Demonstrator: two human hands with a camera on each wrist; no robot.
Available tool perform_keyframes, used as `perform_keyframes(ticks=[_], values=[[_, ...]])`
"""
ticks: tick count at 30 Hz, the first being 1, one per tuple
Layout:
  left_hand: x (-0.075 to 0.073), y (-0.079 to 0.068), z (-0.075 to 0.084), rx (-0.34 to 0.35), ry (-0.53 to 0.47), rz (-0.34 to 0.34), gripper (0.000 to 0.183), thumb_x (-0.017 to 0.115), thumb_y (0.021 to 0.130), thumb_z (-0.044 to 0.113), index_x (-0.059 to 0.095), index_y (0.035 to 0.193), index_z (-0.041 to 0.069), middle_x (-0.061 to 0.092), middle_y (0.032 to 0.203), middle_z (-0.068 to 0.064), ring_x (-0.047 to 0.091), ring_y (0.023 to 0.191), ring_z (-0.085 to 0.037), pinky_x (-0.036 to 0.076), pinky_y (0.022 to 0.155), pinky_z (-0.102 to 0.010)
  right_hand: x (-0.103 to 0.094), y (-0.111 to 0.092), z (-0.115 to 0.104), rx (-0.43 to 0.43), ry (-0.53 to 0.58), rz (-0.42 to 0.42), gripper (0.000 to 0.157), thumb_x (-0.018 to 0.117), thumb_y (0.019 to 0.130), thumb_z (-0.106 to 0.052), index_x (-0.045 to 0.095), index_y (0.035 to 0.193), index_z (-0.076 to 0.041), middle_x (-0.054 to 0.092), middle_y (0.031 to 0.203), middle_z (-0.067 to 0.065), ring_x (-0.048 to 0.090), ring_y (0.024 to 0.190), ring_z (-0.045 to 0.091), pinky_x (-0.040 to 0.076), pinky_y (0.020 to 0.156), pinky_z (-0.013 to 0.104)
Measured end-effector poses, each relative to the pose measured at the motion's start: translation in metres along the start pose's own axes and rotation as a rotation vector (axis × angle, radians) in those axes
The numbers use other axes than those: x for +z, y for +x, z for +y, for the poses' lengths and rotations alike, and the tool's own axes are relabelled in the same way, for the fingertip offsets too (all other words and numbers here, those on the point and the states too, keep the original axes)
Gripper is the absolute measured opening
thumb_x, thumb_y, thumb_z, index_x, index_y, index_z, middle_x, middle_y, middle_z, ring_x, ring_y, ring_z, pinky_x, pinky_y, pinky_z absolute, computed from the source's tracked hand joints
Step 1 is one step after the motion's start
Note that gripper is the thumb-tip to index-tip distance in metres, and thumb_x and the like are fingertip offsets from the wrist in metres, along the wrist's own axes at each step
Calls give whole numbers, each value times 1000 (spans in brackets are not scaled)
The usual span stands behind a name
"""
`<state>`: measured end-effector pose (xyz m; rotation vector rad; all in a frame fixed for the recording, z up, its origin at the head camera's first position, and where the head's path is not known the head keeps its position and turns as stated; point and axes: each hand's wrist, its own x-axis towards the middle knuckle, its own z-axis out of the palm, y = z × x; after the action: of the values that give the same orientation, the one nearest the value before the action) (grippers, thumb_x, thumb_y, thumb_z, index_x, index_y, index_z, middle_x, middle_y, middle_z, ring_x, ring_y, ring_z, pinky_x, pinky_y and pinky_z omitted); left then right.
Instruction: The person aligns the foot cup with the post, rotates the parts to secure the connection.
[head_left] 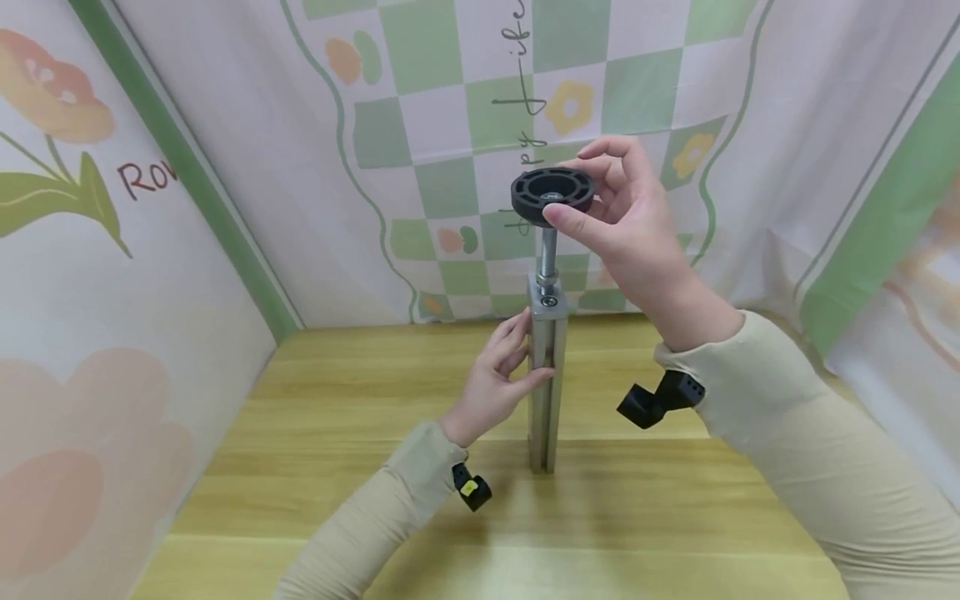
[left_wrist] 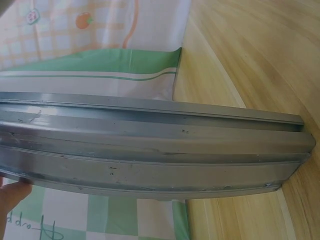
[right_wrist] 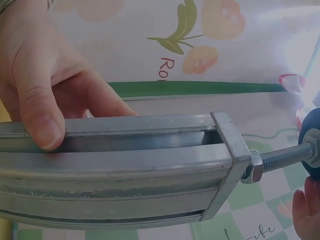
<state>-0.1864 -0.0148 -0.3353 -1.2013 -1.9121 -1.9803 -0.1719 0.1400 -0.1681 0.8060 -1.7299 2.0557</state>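
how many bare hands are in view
2: the bare left hand grips the upright, grooved, silver metal profile, and the bare right hand holds the round black disc atop the silver threaded rod.

Upright bar [head_left: 546, 417] on tbl [head_left: 337, 392], prob. wood

Slotted metal profile [head_left: 546, 408] upright on table [head_left: 360, 392]; threaded rod [head_left: 549, 250] on top bears 1 round black foot [head_left: 551, 183].
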Motion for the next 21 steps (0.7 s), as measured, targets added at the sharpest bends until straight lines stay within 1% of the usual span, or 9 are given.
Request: perform_keyframes(ticks=[3, 7, 12, 16, 19, 21], values=[[1, 0, 0, 4, 0, -4, 74, 60, 79, -21, 23, 142, -12, 26, 145, -28, 39, 127, -45, 38, 107, -45, 2, -1, -1, -15, -25, 25, 44, 63, 80, 11, 44, 112, -12, 56, 109, 8, 60, 88, 17, 52, 79, 18], [1, 0, -1, 3, -5, -3, 74, 60, 79, -21, 22, 142, -12, 26, 145, -28, 38, 126, -47, 38, 107, -45, 4, 0, 0, -34, -79, 58, 48, 67, 78, 9, 42, 113, -12, 56, 106, 5, 59, 89, 17, 49, 82, 20], [1, 0, 0, -5, -1, 4, 74, 60, 79, -21, 21, 142, -12, 26, 145, -28, 39, 126, -44, 38, 107, -46, 7, 0, -1, -20, -117, 61, 47, 69, 77, 6, 45, 113, -12, 54, 105, 5, 57, 91, 17, 46, 86, 21], [0, 0, 0, -7, 8, 3, 74, 60, 80, -20, 22, 142, -11, 26, 145, -28, 40, 126, -42, 39, 107, -44, 6, 0, -2, -7, -115, 27, 47, 68, 79, 7, 45, 116, -12, 52, 107, 6, 56, 93, 17, 46, 86, 20], [0, 0, 0, -4, 11, 0, 73, 60, 80, -20, 23, 143, -11, 26, 145, -27, 41, 126, -42, 40, 106, -43, 2, 1, 1, -12, -87, -19, 47, 62, 81, 6, 45, 120, -14, 52, 111, 7, 56, 95, 17, 48, 86, 19], [0, 0, -1, -1, 10, -2, 73, 60, 80, -20, 23, 143, -11, 26, 145, -27, 41, 125, -43, 40, 106, -42, -1, 3, 4, -26, -58, -56, 44, 56, 84, 3, 44, 122, -15, 51, 112, 8, 56, 98, 17, 48, 88, 19]])
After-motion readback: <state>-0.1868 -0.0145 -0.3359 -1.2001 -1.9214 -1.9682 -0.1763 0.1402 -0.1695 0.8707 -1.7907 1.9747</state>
